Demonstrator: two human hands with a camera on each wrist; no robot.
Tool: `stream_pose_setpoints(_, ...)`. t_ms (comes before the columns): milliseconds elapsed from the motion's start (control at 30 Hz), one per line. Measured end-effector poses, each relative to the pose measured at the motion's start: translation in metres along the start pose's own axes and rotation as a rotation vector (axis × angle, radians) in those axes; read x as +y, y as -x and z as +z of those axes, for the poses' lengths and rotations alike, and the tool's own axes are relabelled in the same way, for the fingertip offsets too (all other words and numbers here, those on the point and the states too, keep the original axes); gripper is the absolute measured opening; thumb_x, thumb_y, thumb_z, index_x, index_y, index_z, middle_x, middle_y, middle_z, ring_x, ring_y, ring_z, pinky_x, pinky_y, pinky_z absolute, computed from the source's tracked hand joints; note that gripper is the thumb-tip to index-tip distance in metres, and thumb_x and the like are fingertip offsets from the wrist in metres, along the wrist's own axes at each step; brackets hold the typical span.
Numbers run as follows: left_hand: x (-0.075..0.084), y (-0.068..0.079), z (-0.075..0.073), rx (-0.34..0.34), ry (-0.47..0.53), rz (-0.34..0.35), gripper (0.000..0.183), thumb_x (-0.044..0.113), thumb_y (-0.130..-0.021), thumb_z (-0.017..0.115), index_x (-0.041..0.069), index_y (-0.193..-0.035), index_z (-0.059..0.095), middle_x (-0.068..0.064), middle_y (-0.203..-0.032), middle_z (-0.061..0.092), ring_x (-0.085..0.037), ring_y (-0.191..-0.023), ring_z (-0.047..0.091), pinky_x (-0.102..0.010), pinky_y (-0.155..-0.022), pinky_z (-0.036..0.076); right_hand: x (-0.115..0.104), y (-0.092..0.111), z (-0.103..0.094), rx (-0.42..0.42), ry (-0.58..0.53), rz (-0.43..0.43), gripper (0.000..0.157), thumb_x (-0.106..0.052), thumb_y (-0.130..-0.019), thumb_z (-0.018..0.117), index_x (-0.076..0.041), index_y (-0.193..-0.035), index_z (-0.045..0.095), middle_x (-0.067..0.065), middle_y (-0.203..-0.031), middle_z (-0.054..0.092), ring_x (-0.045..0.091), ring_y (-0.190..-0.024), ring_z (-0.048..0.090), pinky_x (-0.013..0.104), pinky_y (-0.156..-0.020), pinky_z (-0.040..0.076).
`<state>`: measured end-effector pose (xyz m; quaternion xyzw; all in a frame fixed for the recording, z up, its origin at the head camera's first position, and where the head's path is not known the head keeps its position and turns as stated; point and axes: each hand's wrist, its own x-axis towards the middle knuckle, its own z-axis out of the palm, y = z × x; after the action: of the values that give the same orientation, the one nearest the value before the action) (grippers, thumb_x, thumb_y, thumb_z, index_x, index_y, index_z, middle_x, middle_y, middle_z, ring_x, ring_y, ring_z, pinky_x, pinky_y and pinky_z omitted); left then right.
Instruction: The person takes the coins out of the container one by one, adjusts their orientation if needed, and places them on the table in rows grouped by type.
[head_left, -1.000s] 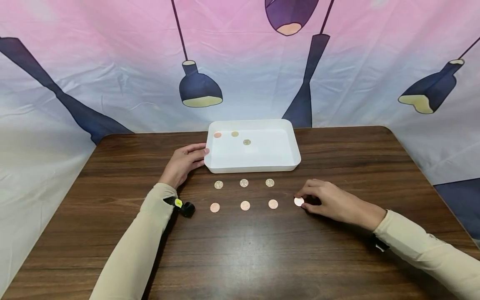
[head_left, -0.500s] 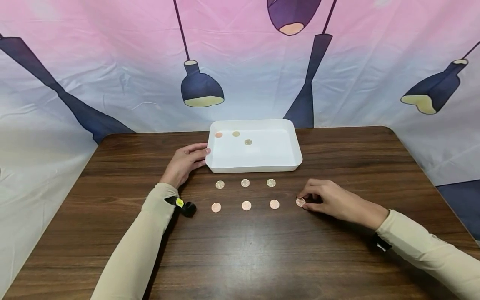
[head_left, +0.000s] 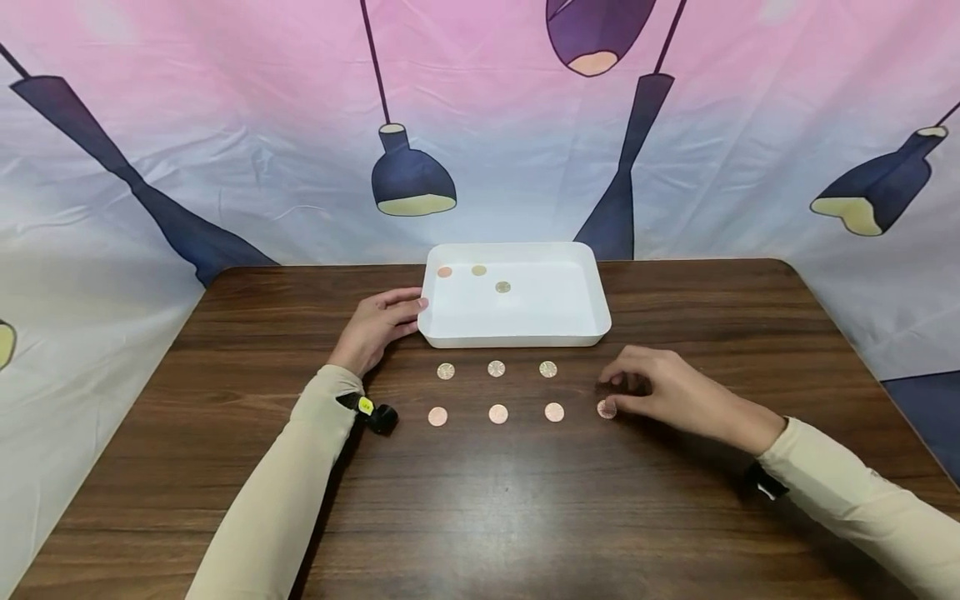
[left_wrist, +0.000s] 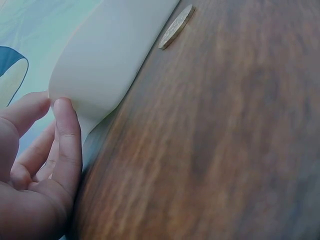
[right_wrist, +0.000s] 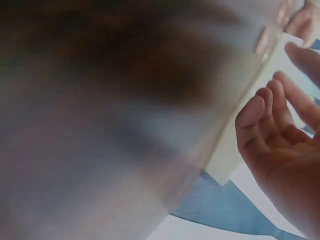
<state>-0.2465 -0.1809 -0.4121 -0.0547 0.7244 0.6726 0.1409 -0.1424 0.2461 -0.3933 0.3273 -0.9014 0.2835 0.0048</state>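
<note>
In the head view my left hand (head_left: pixel 378 329) holds the left wall of a shallow white tray (head_left: pixel 517 341), one finger over the rim. The left wrist view shows its fingertips pinching the tray wall (left_wrist: pixel 100 65). My right hand (head_left: pixel 671 396) is at the right end of a row of copper coins. Its thumb tip overlaps the end coin (head_left: pixel 603 411), while the other fingers are raised apart from it. Further left in that row lie three copper coins, one of them a middle coin (head_left: pixel 498 414). In the right wrist view the right hand (right_wrist: pixel 285 130) has thumb and fingers spread apart.
Three gold-coloured coins, among them a centre one (head_left: pixel 497 368), form a row between tray and copper coins. Inside the tray lie a copper coin (head_left: pixel 445 272) and two gold-coloured ones. A printed cloth (head_left: pixel 300 167) hangs behind the brown wooden table (head_left: pixel 465 517).
My right hand's fingers have lifted off the end copper coin and parted from the thumb; the coin lies at the row's end. The left hand keeps its place on the tray.
</note>
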Motion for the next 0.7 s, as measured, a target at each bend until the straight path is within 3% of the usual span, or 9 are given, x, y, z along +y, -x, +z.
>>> stream_pose_setpoints(167, 0.0, -0.001, 0.0, 0.001, -0.003, 0.005, 0.057, 0.025, -0.102, 0.073, 0.006, -0.153, 0.055, -0.012, -0.145, 0.057, -0.008, -0.103, 0.066, -0.018, -0.088, 0.057, -0.006, -0.021, -0.012, 0.161, -0.004, 0.06, 0.017, -0.002, -0.089, 0.083, -0.008, -0.104, 0.077, -0.007, -0.087, 0.067, 0.007, -0.076, 0.061, 0.03, -0.066, 0.055)
stream_pose_setpoints(267, 0.0, -0.001, 0.001, 0.0, -0.005, 0.008, 0.057, 0.026, -0.102, 0.073, 0.006, -0.153, 0.055, -0.013, -0.146, 0.057, -0.008, -0.102, 0.066, -0.017, -0.088, 0.057, -0.008, -0.039, -0.017, 0.216, -0.022, 0.111, 0.015, -0.002, -0.092, 0.08, -0.004, -0.107, 0.076, -0.001, -0.086, 0.07, 0.012, -0.077, 0.064, 0.028, -0.069, 0.056)
stream_pose_setpoints(467, -0.001, -0.001, 0.0, -0.001, -0.005, 0.003, 0.058, 0.027, -0.102, 0.073, 0.006, -0.153, 0.054, -0.013, -0.147, 0.056, -0.008, -0.104, 0.066, -0.018, -0.089, 0.057, -0.005, -0.08, -0.018, 0.138, -0.099, 0.238, 0.021, -0.012, -0.098, 0.075, -0.002, -0.116, 0.074, 0.006, -0.093, 0.075, 0.022, -0.088, 0.072, 0.03, -0.078, 0.054)
stream_pose_setpoints(700, 0.0, 0.001, 0.0, -0.007, -0.011, 0.001, 0.058, 0.027, -0.102, 0.073, 0.007, -0.154, 0.054, -0.013, -0.149, 0.055, -0.009, -0.107, 0.065, -0.019, -0.091, 0.057, -0.003, -0.122, -0.01, 0.069, -0.199, 0.3, 0.032, -0.014, -0.097, 0.076, 0.0, -0.126, 0.07, 0.014, -0.11, 0.073, 0.031, -0.103, 0.072, 0.041, -0.086, 0.056)
